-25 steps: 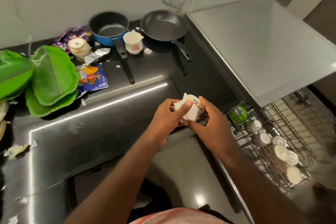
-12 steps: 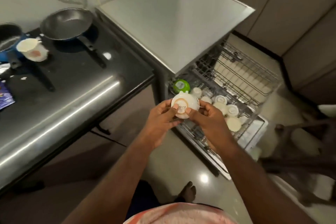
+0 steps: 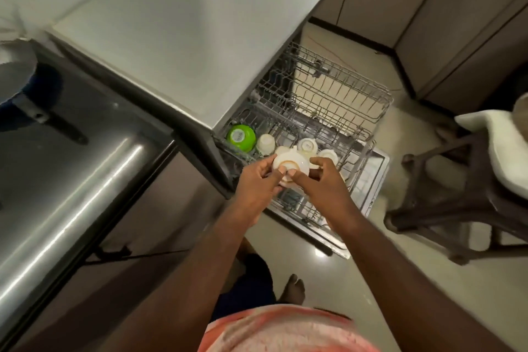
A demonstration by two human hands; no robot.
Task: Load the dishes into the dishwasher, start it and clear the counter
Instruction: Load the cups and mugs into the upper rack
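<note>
A white cup [image 3: 291,164] is turned bottom-up between both hands, above the pulled-out dishwasher rack [image 3: 337,111]. My left hand [image 3: 258,181] grips its left side, and my right hand [image 3: 321,183] pinches its right side with thumb and fingers. In the rack's near-left corner sit an upturned green bowl [image 3: 241,137] and several upturned white cups [image 3: 265,143]. The far half of the rack holds nothing. The dishwasher's steel top [image 3: 183,28] lies to the upper left.
A dark glossy counter [image 3: 71,157] runs along the left, with a pan's handle [image 3: 54,126] at its far edge. The open dishwasher door [image 3: 374,177] juts over the floor. A dark chair [image 3: 463,186] with a white cloth stands at right. My foot [image 3: 294,288] is below.
I have turned right from the counter to the dishwasher, carrying the cup in both hands. The cup has been flipped bottom-up and lowered over the rack's near-left corner.
</note>
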